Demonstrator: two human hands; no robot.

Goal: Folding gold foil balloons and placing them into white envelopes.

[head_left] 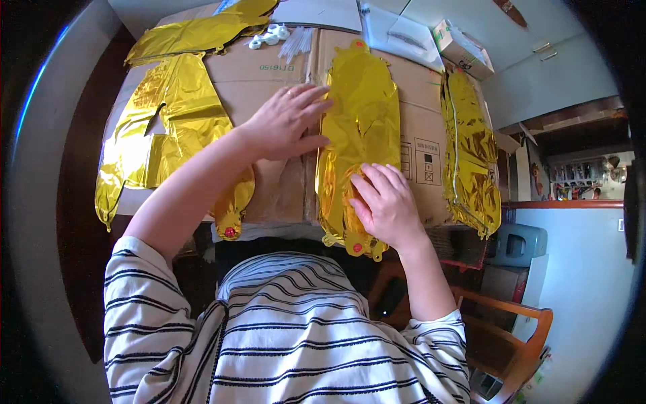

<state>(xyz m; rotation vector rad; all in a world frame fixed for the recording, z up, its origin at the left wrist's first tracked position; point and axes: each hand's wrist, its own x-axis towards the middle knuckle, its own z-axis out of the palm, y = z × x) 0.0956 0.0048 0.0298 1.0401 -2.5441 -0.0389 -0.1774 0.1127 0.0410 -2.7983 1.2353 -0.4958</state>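
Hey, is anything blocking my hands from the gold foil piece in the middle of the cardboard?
Nothing visible is. Your right hand appears to rest on the near part of the middle foil piece, and your left hand's fingertips overlap its left edge.

Left hand outstretched, right hand perhaps half-curled

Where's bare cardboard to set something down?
Bare cardboard shows between the middle gold foil and the right gold foil, and, partly under the left hand, between the middle and left gold foil. The far edge is crowded with white rolls and a small box.
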